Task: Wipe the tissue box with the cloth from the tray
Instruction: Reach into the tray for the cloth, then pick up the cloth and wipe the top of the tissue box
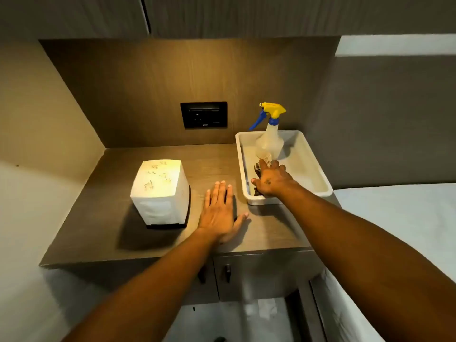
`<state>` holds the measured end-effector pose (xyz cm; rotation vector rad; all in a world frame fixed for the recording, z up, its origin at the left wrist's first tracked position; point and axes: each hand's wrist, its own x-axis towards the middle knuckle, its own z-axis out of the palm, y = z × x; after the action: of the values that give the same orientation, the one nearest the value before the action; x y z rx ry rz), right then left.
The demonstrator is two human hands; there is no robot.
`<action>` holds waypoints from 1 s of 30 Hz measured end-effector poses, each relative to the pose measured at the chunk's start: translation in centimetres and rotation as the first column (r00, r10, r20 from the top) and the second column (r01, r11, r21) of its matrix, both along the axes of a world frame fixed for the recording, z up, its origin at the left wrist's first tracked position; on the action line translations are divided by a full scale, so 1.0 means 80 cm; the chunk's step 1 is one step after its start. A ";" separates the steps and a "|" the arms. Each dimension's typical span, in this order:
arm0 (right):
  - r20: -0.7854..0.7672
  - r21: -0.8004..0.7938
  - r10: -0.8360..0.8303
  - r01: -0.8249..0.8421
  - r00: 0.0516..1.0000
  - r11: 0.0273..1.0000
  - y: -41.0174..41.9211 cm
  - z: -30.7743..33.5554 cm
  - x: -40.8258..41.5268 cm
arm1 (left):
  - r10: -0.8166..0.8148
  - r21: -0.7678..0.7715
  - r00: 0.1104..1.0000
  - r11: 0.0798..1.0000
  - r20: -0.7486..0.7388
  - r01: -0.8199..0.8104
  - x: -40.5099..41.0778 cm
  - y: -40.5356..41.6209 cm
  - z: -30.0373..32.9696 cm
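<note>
**Right hand on cloth in tray, left hand flat on worktop**

Wood-grain brown worktop set in a lit alcove, matching back panel with a black wall socket plate in the middle. Grey cabinet doors with dark handles below the near edge.

White tissue box on a dark base stands upright on the left part of the worktop, faint markings on its top face, brightly lit. Nothing is touching it.

White rectangular plastic tray sits at the right side of the worktop, its near corner close to the edge. Translucent spray bottle with blue and yellow trigger head stands upright in the far part of the tray.

Dark brownish cloth lies in the near-left part of the tray, mostly hidden under the hand; a paler patterned bit shows just beyond the fingertips.

Right hand reaches into the tray, palm down on the cloth, fingers spread over it; cannot tell if the grip has closed on the cloth or only rests on it.

Left hand lies flat on the worktop between tissue box and tray, fingers extended, thumb out to the right, grip released, holding nothing. It sits just beside the box, not touching.
</note>
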<state>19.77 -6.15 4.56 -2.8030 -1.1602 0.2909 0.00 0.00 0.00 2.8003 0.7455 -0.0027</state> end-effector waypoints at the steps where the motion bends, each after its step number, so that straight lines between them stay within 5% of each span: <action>1: -0.013 -0.038 -0.006 0.006 1.000 0.999 0.003 -0.001 0.000 | 0.006 -0.009 1.000 1.000 -0.005 -0.006 0.002 0.002 -0.003; 16: -0.010 -0.076 -0.086 0.085 0.996 0.994 0.021 -0.019 0.009 | 0.071 0.003 0.997 0.997 -0.010 -0.071 0.007 0.007 -0.024; 24: -0.182 0.165 -0.078 0.109 0.980 0.980 0.015 0.022 0.016 | 0.040 0.066 0.997 0.997 -0.072 -0.035 0.000 0.018 0.022; 30: -0.301 0.418 0.046 0.088 0.952 0.904 0.026 0.088 -0.020 | 0.027 0.178 0.996 0.983 0.081 -0.041 -0.026 0.022 0.103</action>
<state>18.15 -4.07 11.57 -2.2881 -0.9792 0.3960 -2.11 1.72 8.26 2.9366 0.8120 0.1891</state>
